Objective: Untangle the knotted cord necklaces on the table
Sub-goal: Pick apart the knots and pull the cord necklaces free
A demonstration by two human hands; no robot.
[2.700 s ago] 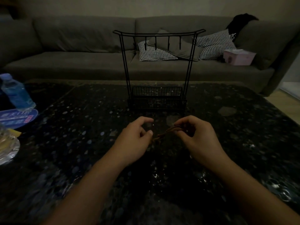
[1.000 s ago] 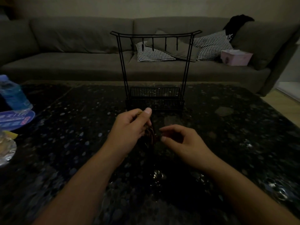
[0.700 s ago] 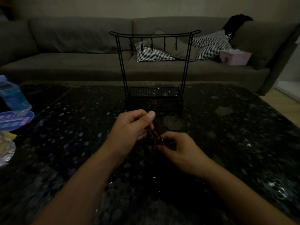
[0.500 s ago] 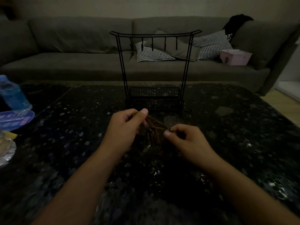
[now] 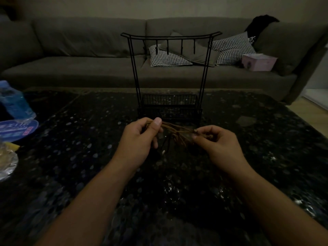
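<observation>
Cords (image 5: pixel 177 129) stretch between left hand (image 5: pixel 140 139) and right hand (image 5: pixel 219 144), apparently tangled.

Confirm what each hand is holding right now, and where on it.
Both hold the cord necklaces. Left hand pinches a gathered bunch of strands; right hand pinches strands near a small bead. Tangle hangs between.

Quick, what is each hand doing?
Left hand: closed, pinching the cords.
Right hand: closed, pinching the cords' other end.
</observation>
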